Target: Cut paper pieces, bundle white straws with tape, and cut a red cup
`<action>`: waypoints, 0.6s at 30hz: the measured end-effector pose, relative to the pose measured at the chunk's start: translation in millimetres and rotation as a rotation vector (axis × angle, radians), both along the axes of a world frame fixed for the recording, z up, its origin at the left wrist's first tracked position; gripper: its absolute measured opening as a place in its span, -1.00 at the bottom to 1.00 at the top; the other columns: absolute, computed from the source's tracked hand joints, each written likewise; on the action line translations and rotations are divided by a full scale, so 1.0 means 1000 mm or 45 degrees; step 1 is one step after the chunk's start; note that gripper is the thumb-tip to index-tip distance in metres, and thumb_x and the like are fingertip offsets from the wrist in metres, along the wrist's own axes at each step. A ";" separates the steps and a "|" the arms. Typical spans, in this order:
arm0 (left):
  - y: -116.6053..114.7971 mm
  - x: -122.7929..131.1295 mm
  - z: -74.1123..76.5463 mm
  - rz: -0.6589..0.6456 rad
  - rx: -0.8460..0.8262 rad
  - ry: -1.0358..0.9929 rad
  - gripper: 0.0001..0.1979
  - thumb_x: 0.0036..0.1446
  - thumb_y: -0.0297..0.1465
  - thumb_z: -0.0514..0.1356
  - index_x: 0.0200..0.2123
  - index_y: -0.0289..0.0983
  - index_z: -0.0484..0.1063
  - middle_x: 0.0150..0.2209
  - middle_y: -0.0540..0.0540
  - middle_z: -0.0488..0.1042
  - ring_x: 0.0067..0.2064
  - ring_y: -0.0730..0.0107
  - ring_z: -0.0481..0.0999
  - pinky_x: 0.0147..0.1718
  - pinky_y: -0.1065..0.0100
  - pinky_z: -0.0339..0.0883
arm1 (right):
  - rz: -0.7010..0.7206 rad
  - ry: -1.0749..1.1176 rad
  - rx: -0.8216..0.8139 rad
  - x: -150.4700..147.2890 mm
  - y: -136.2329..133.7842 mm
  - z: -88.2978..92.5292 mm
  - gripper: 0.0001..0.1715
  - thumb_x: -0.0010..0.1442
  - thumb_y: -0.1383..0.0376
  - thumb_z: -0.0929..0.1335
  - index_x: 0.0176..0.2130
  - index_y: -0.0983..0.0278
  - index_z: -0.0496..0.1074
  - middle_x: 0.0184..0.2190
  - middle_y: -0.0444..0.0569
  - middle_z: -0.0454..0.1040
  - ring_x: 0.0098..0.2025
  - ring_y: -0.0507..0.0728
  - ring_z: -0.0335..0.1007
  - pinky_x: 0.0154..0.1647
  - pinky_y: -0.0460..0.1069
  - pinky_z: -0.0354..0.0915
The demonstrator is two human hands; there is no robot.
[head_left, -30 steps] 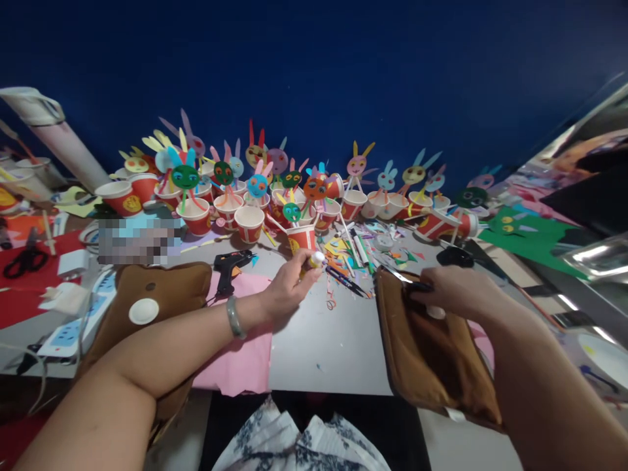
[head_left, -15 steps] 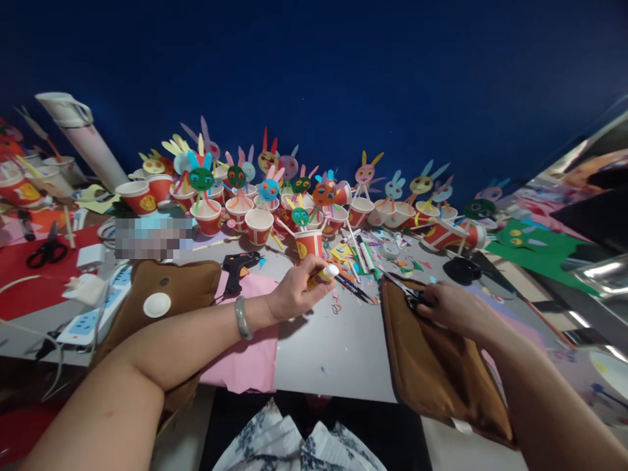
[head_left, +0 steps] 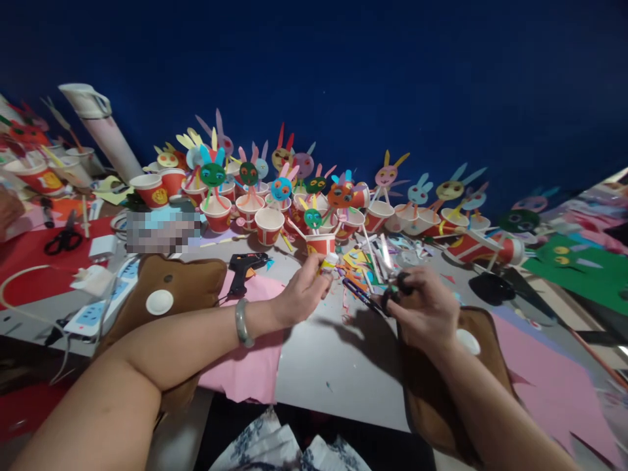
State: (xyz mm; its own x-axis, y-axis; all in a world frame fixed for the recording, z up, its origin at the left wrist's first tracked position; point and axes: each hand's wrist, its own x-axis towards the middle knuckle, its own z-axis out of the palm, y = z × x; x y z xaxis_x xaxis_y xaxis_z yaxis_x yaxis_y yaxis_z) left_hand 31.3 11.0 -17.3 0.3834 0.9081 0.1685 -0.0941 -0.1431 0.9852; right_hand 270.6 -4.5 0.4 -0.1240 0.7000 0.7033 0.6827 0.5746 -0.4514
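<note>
My left hand (head_left: 300, 296) is closed on a small yellow glue stick with a white cap (head_left: 328, 261), held just in front of a red paper cup (head_left: 320, 244). My right hand (head_left: 422, 309) grips black-handled scissors (head_left: 392, 288), blades pointing up and away. Both hands hover over the grey table (head_left: 338, 353), close together near its middle. My right forearm lies over a brown cushion (head_left: 490, 366); my left forearm lies over another brown cushion (head_left: 181, 288) and pink paper (head_left: 250, 366).
Several red paper cups with coloured paper bunny faces (head_left: 279, 190) crowd the back of the table. A black glue gun (head_left: 245, 267), paper scraps and pens (head_left: 367, 255), a power strip (head_left: 93, 314), black scissors on red paper (head_left: 63, 241) and green paper (head_left: 579, 268) lie around.
My right hand lifted the scissors off the brown cushion and moved left toward my left hand. The view shifted so things sit further right. My left hand keeps the glue stick.
</note>
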 end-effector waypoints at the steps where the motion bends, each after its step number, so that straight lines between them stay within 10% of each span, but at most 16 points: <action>1: -0.001 0.001 0.000 -0.028 -0.006 -0.005 -0.87 0.31 -0.34 0.00 -0.10 -0.22 0.21 -0.45 0.06 0.27 -0.40 0.48 0.29 -0.35 0.38 0.23 | 0.049 0.048 -0.021 -0.005 0.000 -0.010 -0.70 -0.03 0.35 0.49 -0.40 0.17 0.28 -0.41 -0.11 0.37 -0.34 0.12 0.33 -0.33 0.03 0.27; 8: -0.014 0.009 -0.003 -0.132 0.007 0.098 -0.76 0.21 -0.39 0.17 -0.09 -0.23 0.19 -0.17 -0.10 0.42 -0.23 0.41 0.48 -0.27 0.36 0.35 | 0.218 0.460 -0.383 -0.026 -0.008 -0.036 -0.93 0.12 0.30 0.46 -0.34 0.19 0.48 -0.32 -0.04 0.50 -0.26 0.12 0.44 -0.24 0.02 0.35; 18: -0.021 0.010 -0.009 -0.172 0.113 0.495 -0.74 0.16 -0.28 0.24 -0.19 -0.23 0.23 -0.29 -0.04 0.45 -0.33 0.37 0.43 -0.36 0.35 0.24 | 0.258 0.566 -0.587 -0.037 -0.018 -0.025 -0.66 0.02 0.16 0.53 -0.55 0.23 0.38 -0.54 -0.13 0.38 -0.41 0.06 0.31 -0.36 -0.03 0.30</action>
